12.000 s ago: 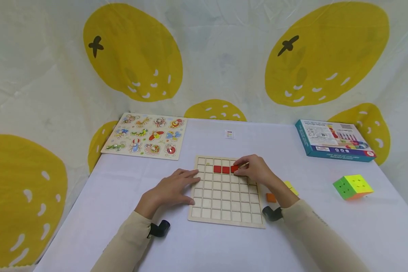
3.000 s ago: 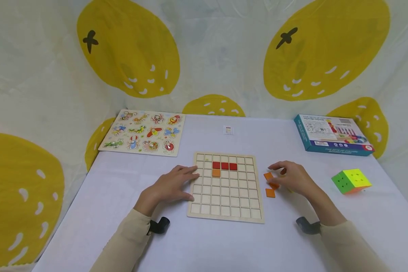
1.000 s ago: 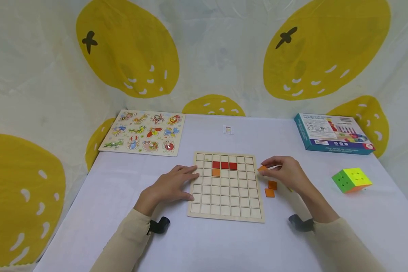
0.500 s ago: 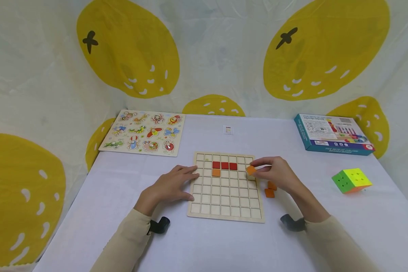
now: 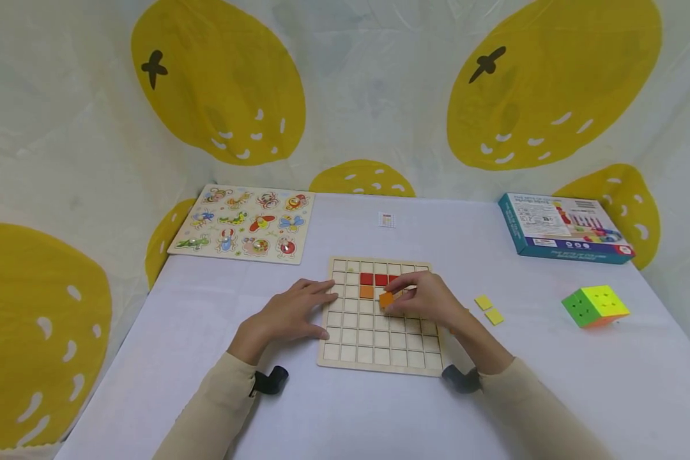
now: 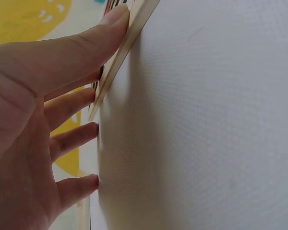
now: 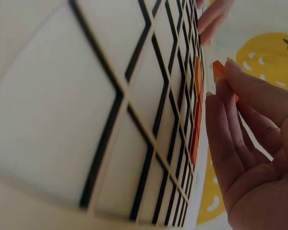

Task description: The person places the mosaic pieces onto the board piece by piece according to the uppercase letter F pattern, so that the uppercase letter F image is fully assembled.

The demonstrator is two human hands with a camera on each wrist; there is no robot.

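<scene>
A wooden grid board (image 5: 379,368) lies flat on the white-covered table. Three red tiles (image 5: 367,279) sit in a row near its far side, the rightmost partly behind my fingers. One orange tile (image 5: 366,292) fills the square below the leftmost red. My right hand (image 5: 428,298) pinches another orange tile (image 5: 386,300) between thumb and fingertips, tilted close over the board; the right wrist view shows the pinched tile (image 7: 219,71) apart from the grid. My left hand (image 5: 285,316) rests at the board's left edge with fingers spread, its thumb (image 6: 116,24) touching the rim.
Yellow tiles (image 5: 494,317) lie right of my right forearm, which covers the loose orange tiles. An insect peg puzzle (image 5: 307,233) lies back left. A small printed card (image 5: 386,220) is behind the board. A toy box (image 5: 572,260) and a puzzle cube (image 5: 598,306) are at right.
My right hand took an orange tile from the loose ones at right and carried it left over the board. An orange tile joined the red ones earlier. My left hand stayed at the edge.
</scene>
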